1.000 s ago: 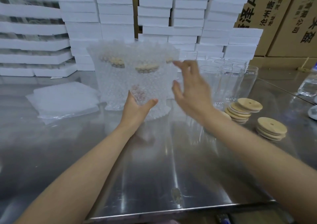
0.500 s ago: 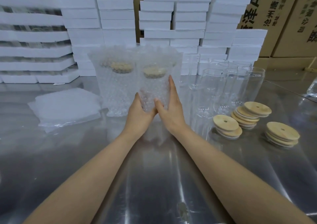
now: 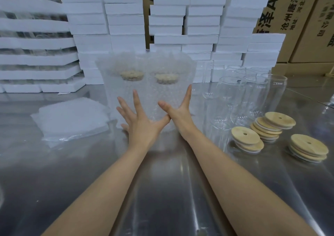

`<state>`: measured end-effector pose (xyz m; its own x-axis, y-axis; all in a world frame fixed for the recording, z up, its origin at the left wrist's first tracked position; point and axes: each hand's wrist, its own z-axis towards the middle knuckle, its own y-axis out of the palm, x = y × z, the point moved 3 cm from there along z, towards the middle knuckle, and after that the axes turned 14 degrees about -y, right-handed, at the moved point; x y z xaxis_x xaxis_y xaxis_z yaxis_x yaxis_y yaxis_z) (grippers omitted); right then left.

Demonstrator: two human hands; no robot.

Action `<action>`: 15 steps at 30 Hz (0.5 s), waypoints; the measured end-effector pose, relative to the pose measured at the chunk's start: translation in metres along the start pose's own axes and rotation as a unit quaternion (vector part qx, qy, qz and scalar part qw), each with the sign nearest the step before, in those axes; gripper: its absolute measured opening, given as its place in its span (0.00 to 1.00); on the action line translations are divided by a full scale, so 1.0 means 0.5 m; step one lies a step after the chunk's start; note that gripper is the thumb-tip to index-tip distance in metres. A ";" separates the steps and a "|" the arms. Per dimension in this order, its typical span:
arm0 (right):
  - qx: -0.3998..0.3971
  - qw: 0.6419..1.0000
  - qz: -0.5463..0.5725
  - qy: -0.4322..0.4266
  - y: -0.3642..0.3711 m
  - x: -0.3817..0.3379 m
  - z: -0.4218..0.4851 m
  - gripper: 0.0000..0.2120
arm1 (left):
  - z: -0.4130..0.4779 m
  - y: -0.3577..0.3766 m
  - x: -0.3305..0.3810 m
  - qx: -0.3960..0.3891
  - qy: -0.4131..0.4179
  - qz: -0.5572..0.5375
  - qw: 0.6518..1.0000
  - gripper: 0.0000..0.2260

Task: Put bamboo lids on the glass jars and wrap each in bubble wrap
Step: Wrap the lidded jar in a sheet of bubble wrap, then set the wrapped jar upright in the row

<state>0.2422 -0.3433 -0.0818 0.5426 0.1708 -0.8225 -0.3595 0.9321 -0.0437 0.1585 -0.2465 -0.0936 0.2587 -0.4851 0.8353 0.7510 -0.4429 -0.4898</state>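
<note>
Here both bare forearms reach forward from the near edge of the table (image 3: 162,190) and converge on two wrapped jars standing upright, side by side and touching, in the middle of the steel top. The left hand (image 3: 142,121) shows its back to the camera, wrist low near the table, fingers straight and splayed wide, fanning up and to the left. It lies flat against the bubble wrap over the lower front of the left wrapped jar (image 3: 124,91), gripping nothing. Its thumb stretches out to the right and meets the base of the right hand's thumb. The right hand (image 3: 179,112) stands edge-on, fingers straight and close together, pointing up along the right flank of the right wrapped jar (image 3: 168,94). Its thumb sticks out to the left across the front of that wrap. Neither hand curls round anything; both press with flat, released fingers.

A bamboo lid (image 3: 132,75) shows dimly through the wrap at the top of the left jar, and another lid (image 3: 166,78) atop the right one. The wrap rises above both lids in a loose frill. Just right of the pair stands a cluster of bare jars (image 3: 253,94), lidless. In front of them sit three lid stacks (image 3: 271,127), leaning unevenly. Left of the hands lies a pile of wrap sheets (image 3: 72,120). White foam boxes (image 3: 126,18) are stacked along the far side, with cartons (image 3: 298,18) behind
</note>
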 end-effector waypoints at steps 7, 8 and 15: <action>-0.051 0.999 0.012 -0.006 0.052 0.024 0.020 0.59 | 0.048 -0.025 -0.032 0.000 0.050 -0.007 0.999 0.50; -0.052 0.999 0.015 -0.007 0.057 0.028 0.024 0.59 | 0.054 -0.027 -0.034 0.003 0.052 -0.008 0.999 0.50; -0.047 0.999 0.020 -0.015 0.080 0.047 0.046 0.57 | 0.082 -0.026 -0.042 0.002 0.055 -0.010 0.998 0.48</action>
<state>0.2582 -0.2948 -0.0898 0.5480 0.2190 -0.8073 -0.4505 0.8905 -0.0643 0.1684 -0.1998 -0.0945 0.1755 -0.5565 0.8121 0.7571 -0.4509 -0.4727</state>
